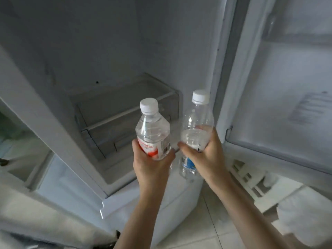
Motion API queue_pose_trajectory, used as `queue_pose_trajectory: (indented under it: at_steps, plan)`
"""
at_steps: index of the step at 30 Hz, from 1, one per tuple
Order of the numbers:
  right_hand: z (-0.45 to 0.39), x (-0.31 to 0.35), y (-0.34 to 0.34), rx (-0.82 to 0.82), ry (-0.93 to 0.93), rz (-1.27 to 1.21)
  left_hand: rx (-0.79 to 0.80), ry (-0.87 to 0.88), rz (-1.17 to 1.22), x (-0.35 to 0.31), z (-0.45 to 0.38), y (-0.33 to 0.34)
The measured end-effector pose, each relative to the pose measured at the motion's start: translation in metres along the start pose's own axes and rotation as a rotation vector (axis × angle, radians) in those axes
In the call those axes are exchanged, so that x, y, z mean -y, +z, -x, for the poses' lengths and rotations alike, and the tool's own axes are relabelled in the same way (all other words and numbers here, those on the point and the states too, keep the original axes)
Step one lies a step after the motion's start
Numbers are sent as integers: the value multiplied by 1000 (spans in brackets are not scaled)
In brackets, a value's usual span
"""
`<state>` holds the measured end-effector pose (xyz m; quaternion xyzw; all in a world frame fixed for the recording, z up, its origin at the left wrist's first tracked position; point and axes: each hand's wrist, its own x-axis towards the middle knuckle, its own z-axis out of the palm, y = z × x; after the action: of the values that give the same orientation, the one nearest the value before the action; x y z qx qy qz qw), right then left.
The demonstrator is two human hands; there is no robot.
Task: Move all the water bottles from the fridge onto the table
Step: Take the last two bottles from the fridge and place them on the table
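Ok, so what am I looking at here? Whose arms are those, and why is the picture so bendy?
The camera sits on a person's head and looks down, so you see their own two arms. Its wide lens bends the edges. The left hand holds a clear plastic water bottle with a red label and white cap. The right hand holds a taller clear plastic bottle with a blue label and white cap. Behind them is an open white fridge with a see-through drawer; no other bottles show inside. Its door swings open on the right. Below is a pale tiled floor.
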<state>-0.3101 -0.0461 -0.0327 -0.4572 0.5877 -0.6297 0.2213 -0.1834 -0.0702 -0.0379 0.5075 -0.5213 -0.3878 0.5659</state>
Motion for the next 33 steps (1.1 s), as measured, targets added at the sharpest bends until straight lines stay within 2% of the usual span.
queue_pose_trajectory:
  at_steps: [10,15,22,28,33]
  plan:
    - [130,-44,-155,-217,242,154,392,-62,-156,37,145,60]
    - [198,-67,-256,-382,393,266,581,-162,-244,47,248,112]
    - [284,-89,-395,-503,553,382,818,-352,-290,53,391,190]
    - [314,-107,-492,-629,663,376,942,-371,-345,54,461,257]
    - [297,-137,-549,-683,711,382,987,-359,-373,59,478,319]
